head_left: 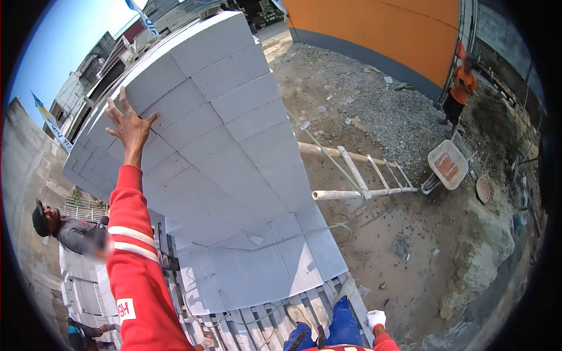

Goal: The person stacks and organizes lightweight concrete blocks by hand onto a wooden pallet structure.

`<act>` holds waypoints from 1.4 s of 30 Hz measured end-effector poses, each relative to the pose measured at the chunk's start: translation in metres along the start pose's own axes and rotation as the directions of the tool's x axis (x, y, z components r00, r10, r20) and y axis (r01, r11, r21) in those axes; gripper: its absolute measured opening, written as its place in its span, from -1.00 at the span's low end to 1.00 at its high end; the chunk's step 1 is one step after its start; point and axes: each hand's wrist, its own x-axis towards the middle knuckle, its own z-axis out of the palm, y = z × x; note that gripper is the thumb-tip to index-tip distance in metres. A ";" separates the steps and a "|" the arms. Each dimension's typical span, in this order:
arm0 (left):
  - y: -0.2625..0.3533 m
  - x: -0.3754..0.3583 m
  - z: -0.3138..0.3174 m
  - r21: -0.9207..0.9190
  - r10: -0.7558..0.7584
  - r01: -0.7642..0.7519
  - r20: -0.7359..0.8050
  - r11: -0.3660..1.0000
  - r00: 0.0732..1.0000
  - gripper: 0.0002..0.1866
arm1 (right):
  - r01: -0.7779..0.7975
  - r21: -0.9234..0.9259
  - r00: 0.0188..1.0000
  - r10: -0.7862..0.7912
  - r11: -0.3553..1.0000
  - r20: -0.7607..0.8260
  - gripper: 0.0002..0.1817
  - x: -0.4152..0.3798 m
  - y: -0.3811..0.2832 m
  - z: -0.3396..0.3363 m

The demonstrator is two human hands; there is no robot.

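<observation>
My left hand (130,126), bare at the end of a red sleeve, has its fingers spread against the side of a tall stack of pale grey blocks (234,123). It grips nothing. Low on the right, my right hand (376,319) wears a white glove and looks closed beside my blue trousers; what it holds, if anything, is too small to tell. Flat blocks (252,275) form a lower layer at the foot of the stack, on wooden slats (257,320).
A bamboo ladder (357,172) leads right from the stack. Beyond are a wheelbarrow (448,165), a round pan (483,190) and a person in orange (462,88). A person in a black cap (73,231) is at left; another person's arm (88,330) shows lower left. Thin cords cross the blocks.
</observation>
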 end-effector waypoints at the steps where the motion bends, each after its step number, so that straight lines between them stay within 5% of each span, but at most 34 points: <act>1: 0.011 -0.024 -0.007 -0.081 -0.050 0.045 -0.058 0.996 0.997 0.12 | -0.034 0.087 0.998 0.038 0.996 -0.046 -0.82 0.000 -0.002 0.003; 3: 0.010 -0.105 0.004 -0.586 -0.025 0.006 -0.024 0.811 0.999 0.03 | -0.020 0.135 0.993 0.035 0.991 -0.109 -0.76 -0.012 -0.007 0.005; 5: 0.024 -0.239 0.008 -0.716 -0.106 0.302 0.306 0.629 0.946 -0.10 | -0.027 0.099 0.990 0.040 0.995 -0.136 -0.76 -0.042 -0.045 -0.006; 6: 0.030 -0.320 0.008 -0.645 -0.137 0.517 0.544 0.563 0.828 -0.15 | 0.001 0.080 0.990 0.011 0.997 -0.143 -0.75 -0.038 -0.034 0.003; 8: 0.034 -0.491 -0.011 -0.179 -0.138 0.942 0.965 0.285 0.225 -0.18 | 0.060 0.180 0.996 -0.047 0.982 -0.072 -0.76 -0.026 -0.004 0.023; 9: 0.031 -0.572 -0.028 0.127 -0.156 0.972 0.983 0.197 -0.097 -0.22 | 0.068 0.148 0.997 -0.061 0.987 -0.053 -0.77 -0.031 -0.005 0.022; 10: 0.020 -0.681 -0.036 0.316 -0.166 0.943 0.940 0.100 -0.297 -0.23 | 0.087 0.127 0.996 -0.084 0.988 -0.032 -0.77 -0.032 -0.015 0.037; 12: 0.003 -0.799 -0.088 0.614 -0.131 0.786 0.787 0.073 -0.603 -0.26 | 0.019 0.066 0.996 -0.024 0.998 0.082 -0.77 -0.036 -0.032 0.058; 14: -0.005 -0.856 -0.125 0.713 -0.024 0.676 0.685 -0.187 -0.729 -0.28 | 0.127 -0.107 0.983 -0.111 0.986 0.145 -0.77 -0.016 -0.023 0.098; 16: -0.006 -0.915 -0.125 0.732 -0.003 0.606 0.637 -0.313 -0.771 -0.34 | 0.204 -0.280 0.960 -0.136 0.938 0.243 -0.69 0.009 -0.038 0.143; 19: 0.007 -1.006 -0.093 0.607 -0.013 0.643 0.722 -0.467 -0.692 -0.49 | 0.228 -0.395 0.934 -0.086 0.890 0.346 -0.43 0.092 -0.019 0.221; 20: 0.017 -1.020 -0.072 0.584 -0.033 0.673 0.744 -0.454 -0.667 -0.50 | 0.320 -0.429 0.925 -0.181 0.845 0.334 -0.36 0.122 -0.011 0.246; 23: 0.049 -1.048 -0.012 0.447 -0.076 0.623 0.772 -0.641 -0.632 -0.31 | 0.113 -0.271 0.925 -0.002 0.956 0.380 -0.04 0.208 -0.004 0.311; 25: 0.069 -1.051 0.031 0.487 -0.017 0.520 0.718 -0.702 -0.696 -0.05 | 0.086 -0.044 0.873 -0.054 0.995 0.485 -0.04 0.233 -0.030 0.339; 26: 0.084 -1.043 0.047 0.424 -0.106 0.508 0.681 -0.750 -0.725 0.02 | 0.062 -0.083 0.870 -0.013 0.995 0.492 -0.12 0.245 -0.039 0.351; 28: 0.099 -1.048 0.074 0.366 -0.190 0.539 0.667 -0.759 -0.721 0.03 | -0.081 0.201 0.862 -0.032 0.976 0.506 -0.05 0.241 -0.058 0.364; 30: 0.111 -1.044 0.100 0.158 -0.216 0.499 0.762 -0.852 -0.610 -0.09 | -0.078 0.279 0.870 -0.072 0.957 0.488 -0.11 0.246 -0.058 0.372; 31: 0.120 -1.058 0.118 -0.031 -0.229 0.421 0.874 -0.907 -0.429 -0.23 | -0.086 0.355 0.886 -0.091 0.931 0.454 -0.17 0.244 -0.056 0.375; 34: 0.132 -1.034 0.117 -0.091 -0.227 0.304 0.864 -0.948 -0.450 -0.31 | -0.072 0.266 0.921 -0.038 0.961 0.387 -0.38 0.238 -0.069 0.375; 38: 0.144 -1.045 0.106 -0.071 -0.173 0.288 0.922 -0.955 -0.347 -0.28 | -0.039 0.347 0.929 -0.094 0.937 0.359 -0.42 0.241 -0.065 0.362; 39: 0.159 -1.042 0.100 -0.137 -0.261 0.389 0.922 -0.911 -0.287 -0.25 | -0.012 0.317 0.945 -0.093 0.948 0.313 -0.40 0.248 -0.062 0.354; 40: 0.173 -1.041 0.094 -0.152 -0.280 0.385 0.911 -0.910 -0.302 -0.25 | 0.021 0.279 0.957 -0.099 0.960 0.271 -0.39 0.255 -0.060 0.345; 42: 0.203 -1.038 0.088 -0.143 -0.251 0.248 0.836 -0.958 -0.488 -0.23 | -0.035 0.251 0.951 -0.045 0.967 0.306 -0.36 0.269 -0.068 0.313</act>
